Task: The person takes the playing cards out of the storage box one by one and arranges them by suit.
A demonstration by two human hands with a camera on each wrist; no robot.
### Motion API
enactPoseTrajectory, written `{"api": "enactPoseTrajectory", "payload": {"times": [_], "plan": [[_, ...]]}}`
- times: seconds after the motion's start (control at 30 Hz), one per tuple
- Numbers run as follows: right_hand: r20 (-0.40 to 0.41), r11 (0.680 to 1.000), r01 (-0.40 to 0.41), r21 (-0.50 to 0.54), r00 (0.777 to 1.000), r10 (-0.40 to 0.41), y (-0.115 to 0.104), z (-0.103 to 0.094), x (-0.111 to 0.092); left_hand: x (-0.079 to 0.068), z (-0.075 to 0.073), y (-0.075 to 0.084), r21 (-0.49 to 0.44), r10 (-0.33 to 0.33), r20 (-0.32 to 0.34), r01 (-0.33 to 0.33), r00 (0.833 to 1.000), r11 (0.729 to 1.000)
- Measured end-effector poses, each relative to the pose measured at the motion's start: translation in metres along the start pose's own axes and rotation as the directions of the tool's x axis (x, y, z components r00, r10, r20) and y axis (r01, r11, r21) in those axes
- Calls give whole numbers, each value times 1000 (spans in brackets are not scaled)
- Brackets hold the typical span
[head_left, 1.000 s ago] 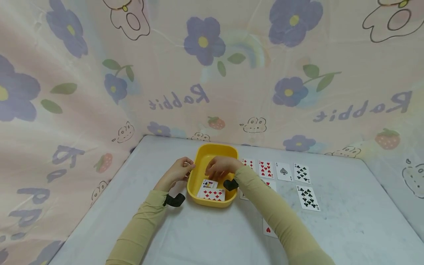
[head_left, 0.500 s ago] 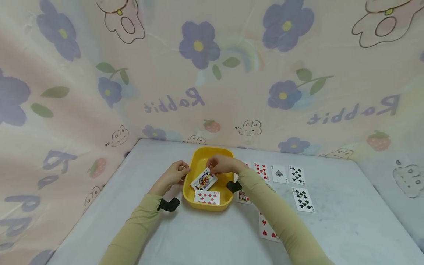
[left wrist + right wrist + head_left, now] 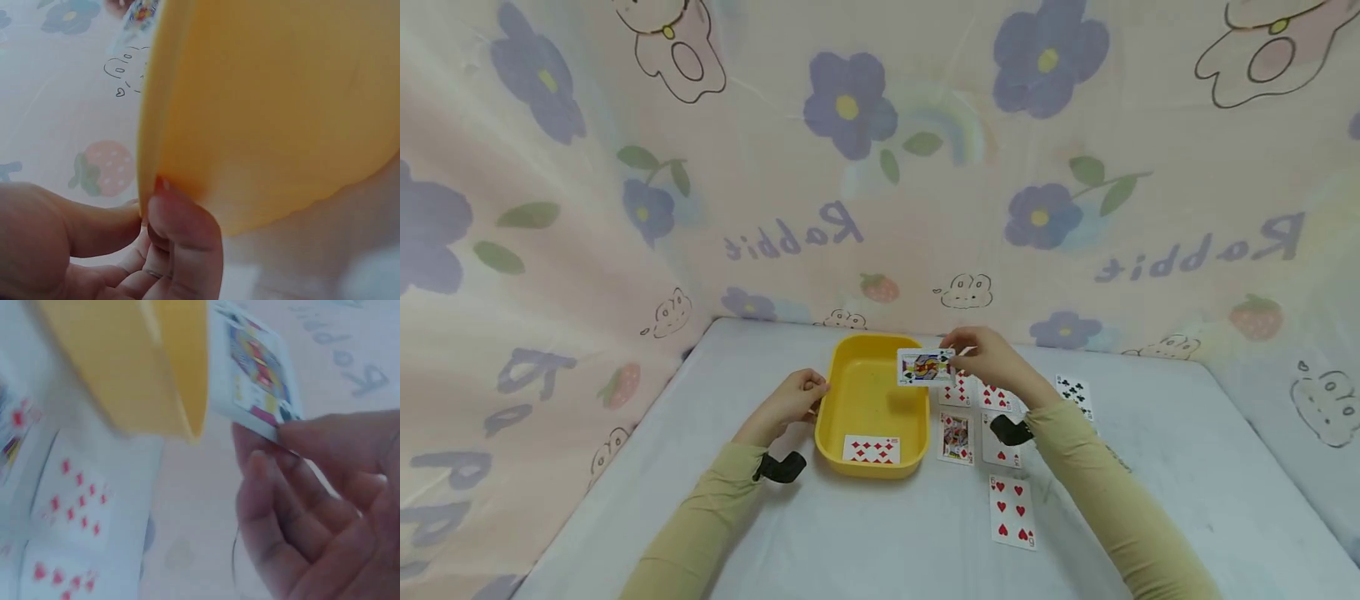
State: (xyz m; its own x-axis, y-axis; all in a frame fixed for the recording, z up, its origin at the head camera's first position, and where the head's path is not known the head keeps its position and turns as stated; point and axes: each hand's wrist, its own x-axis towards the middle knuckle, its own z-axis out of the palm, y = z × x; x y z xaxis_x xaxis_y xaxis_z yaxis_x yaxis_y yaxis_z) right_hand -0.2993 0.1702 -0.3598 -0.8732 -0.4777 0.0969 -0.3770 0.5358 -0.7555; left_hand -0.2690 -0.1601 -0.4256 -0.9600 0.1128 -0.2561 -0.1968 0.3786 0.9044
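Observation:
My right hand [image 3: 985, 357] pinches a playing card [image 3: 925, 367], a spade face card, between thumb and fingers, raised over the right rim of the yellow plastic tray [image 3: 872, 337]. In the right wrist view the face card [image 3: 257, 365] slants up from the fingertips beside the tray wall. On the other side, my left hand [image 3: 788, 404] holds the tray's left rim; in the left wrist view, thumb and index finger [image 3: 184, 228] pinch that edge. A diamond card [image 3: 871, 450] lies face up at the near end of the tray floor.
Right of the tray, face-up cards lie in rough rows: a diamond card [image 3: 956, 392], a heart card [image 3: 996, 398], a club card [image 3: 1074, 395], a king [image 3: 956, 437] and the six of hearts [image 3: 1012, 512]. The right forearm covers others. A patterned cloth [image 3: 970, 242] hangs behind the table.
My right hand has picked the face card up from inside the tray and carried it up and right, past the rim. My left hand stays at the tray's left edge.

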Motion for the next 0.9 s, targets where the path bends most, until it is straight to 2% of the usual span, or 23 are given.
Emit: {"api": "enactPoseTrajectory", "payload": {"times": [0.1,0.2,0.27,0.43,0.6,0.7,0.9], "plan": [[-63,984,-77,160,994,88,18,-13,-22,2,2,-1,-4,17,2,-17,1000,1000],[-96,938,-175,300,972,212,36,-22,-45,1,2,1,4,22,-1,-22,1000,1000],[-104,908,-226,353,955,278,49,-25,-62,0,2,2,14,13,-5,-13,1000,1000],[-71,845,-314,432,923,379,74,-28,-105,-2,2,2,35,3,-9,-2,1000,999],[5,745,-401,533,882,471,91,-30,-143,-1,2,-1,38,3,-1,-3,1000,999],[28,692,-415,590,868,497,98,-29,-158,-2,2,-1,33,0,6,0,1000,999],[25,623,-360,694,877,479,106,-21,-168,-1,2,1,48,11,6,-11,1000,999]]}}
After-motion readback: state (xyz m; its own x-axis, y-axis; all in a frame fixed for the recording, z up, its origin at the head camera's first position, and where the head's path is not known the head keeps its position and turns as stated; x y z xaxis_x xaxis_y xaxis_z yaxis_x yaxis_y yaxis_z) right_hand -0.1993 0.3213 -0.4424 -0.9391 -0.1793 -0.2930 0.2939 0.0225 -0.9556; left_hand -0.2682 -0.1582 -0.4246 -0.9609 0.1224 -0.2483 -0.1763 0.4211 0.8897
